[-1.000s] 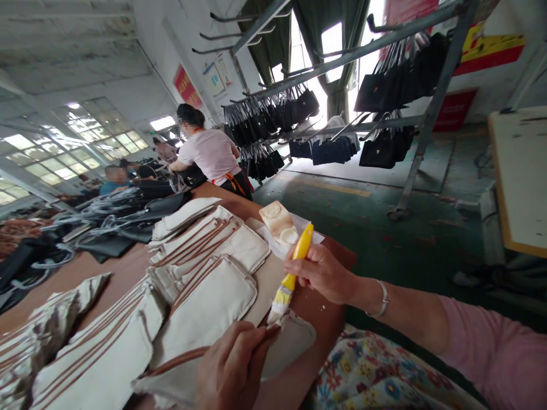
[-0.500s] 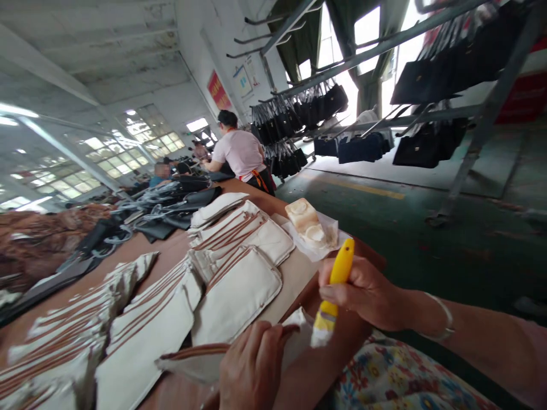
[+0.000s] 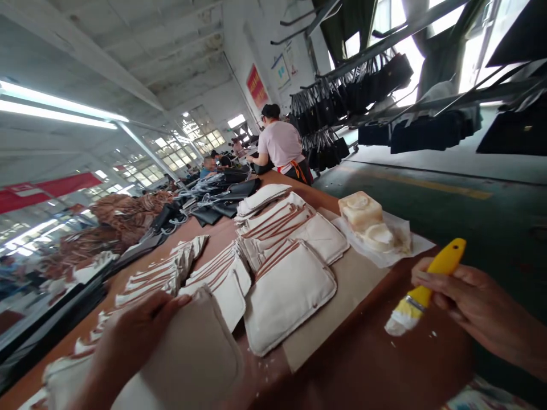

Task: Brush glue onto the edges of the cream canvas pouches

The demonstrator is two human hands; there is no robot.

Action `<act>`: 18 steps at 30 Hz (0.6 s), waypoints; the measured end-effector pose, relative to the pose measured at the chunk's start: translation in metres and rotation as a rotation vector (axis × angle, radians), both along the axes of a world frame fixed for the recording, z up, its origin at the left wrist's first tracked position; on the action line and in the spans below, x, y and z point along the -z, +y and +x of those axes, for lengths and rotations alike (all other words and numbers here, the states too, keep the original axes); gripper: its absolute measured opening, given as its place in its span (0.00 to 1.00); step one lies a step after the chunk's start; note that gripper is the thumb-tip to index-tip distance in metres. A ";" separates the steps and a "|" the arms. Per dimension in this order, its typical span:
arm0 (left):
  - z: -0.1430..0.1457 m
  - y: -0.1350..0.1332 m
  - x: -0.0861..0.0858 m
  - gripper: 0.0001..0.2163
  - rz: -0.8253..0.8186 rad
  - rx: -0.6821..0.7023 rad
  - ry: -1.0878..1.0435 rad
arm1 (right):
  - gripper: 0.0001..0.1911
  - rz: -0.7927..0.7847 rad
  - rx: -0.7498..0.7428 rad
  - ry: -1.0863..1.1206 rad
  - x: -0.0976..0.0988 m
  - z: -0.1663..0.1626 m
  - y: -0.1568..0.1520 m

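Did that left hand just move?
Yes, the left hand moved left: it was in front of the stacked cream pouch nearest the brush, now it's left of that pouch.

tilted yellow brush (image 3: pixel 422 294), white-tipped, plain cream pouch (image 3: pixel 196 347)

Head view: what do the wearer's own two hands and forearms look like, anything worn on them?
The left hand and right hand are both ungloved, five-fingered human hands, with no ring showing on the visible fingers. No sleeve or cable is in view on either. Pale patterned cloth, perhaps clothing, peeks in at the lower right.
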State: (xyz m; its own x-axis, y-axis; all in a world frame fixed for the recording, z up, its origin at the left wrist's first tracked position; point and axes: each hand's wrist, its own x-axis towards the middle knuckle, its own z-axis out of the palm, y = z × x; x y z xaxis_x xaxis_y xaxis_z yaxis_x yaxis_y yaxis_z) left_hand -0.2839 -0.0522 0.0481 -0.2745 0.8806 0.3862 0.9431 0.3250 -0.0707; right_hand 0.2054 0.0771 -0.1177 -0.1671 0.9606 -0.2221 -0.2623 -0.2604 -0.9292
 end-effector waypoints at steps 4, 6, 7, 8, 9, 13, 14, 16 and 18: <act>-0.058 0.063 0.047 0.18 -0.198 -0.084 0.096 | 0.15 -0.025 0.041 -0.004 0.006 -0.011 0.005; -0.054 0.097 0.081 0.16 -0.110 -0.051 0.113 | 0.17 -0.023 0.088 -0.017 0.010 -0.014 0.011; -0.043 0.115 0.098 0.17 -0.064 -0.005 0.087 | 0.18 -0.016 0.110 -0.023 0.012 -0.015 0.015; -0.027 0.132 0.114 0.18 -0.037 0.050 0.052 | 0.19 -0.007 0.126 -0.024 0.014 -0.017 0.019; -0.007 0.148 0.130 0.18 -0.042 0.121 0.008 | 0.20 0.004 0.135 -0.021 0.015 -0.018 0.023; 0.072 0.197 0.173 0.12 -0.160 0.340 -0.114 | 0.20 0.026 0.126 0.019 0.015 -0.021 0.036; 0.086 0.205 0.179 0.12 -0.171 0.350 -0.135 | 0.20 0.034 0.117 0.030 0.015 -0.020 0.037; 0.103 0.216 0.186 0.11 -0.180 0.330 -0.169 | 0.18 0.050 0.093 0.048 0.016 -0.016 0.039; 0.111 0.222 0.189 0.10 -0.190 0.296 -0.201 | 0.18 0.052 0.083 0.060 0.018 -0.008 0.038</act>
